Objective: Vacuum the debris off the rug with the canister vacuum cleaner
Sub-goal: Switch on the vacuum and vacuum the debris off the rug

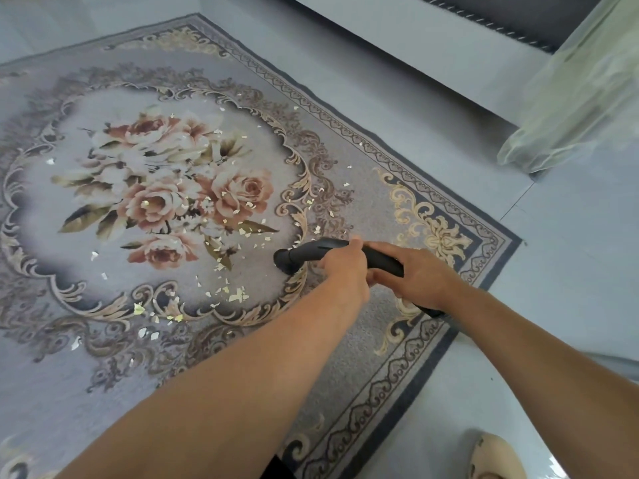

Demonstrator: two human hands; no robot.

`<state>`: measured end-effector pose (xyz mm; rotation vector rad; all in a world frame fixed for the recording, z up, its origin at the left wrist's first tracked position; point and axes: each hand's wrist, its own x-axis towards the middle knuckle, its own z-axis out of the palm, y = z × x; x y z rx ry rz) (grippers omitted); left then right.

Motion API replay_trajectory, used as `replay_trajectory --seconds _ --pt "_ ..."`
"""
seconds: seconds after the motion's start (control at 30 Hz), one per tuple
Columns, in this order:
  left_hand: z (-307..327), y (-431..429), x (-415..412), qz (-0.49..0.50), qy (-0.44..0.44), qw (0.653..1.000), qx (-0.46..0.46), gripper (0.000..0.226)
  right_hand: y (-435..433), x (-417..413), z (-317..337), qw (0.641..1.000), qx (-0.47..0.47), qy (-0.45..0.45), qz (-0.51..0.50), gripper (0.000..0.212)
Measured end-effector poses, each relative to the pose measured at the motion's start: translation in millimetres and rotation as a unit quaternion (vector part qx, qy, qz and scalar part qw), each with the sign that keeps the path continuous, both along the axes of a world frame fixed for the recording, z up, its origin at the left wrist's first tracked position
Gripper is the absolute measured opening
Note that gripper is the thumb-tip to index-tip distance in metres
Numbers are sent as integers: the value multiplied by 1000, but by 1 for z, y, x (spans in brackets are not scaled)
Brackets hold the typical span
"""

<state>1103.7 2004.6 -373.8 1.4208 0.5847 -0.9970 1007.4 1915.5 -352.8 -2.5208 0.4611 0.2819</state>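
One nozzle (297,258) in left hand (343,265), right hand (422,276), rug (377,188) corner beside

Pale grey floor (570,257), crossed by a thin joint line. At its far right a sheer pale-green curtain (581,98) hangs, hem bunched on the floor. Along the far edge a light ledge (397,46) runs under dark upholstery (501,12) with twisted cord trim. A beige patterned slipper (494,458) sits at the near right edge.
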Motion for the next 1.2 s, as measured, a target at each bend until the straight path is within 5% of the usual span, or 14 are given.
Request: replay_trajectory --seconds 0.47,0.63,0.8,1.2 --pt "-11 18 12 26 -52 998 12 49 13 24 -9 999 12 -1 36 60" --pt "0 10 -3 23 12 1000 6 56 0 4 -2 999 33 12 26 52" --pt "3 -2 -11 -19 -28 998 -45 44 -8 -8 7 998 47 -9 -32 44" --pt "7 4 6 -8 -73 997 -38 39 6 19 -7 998 -29 -17 -58 51"
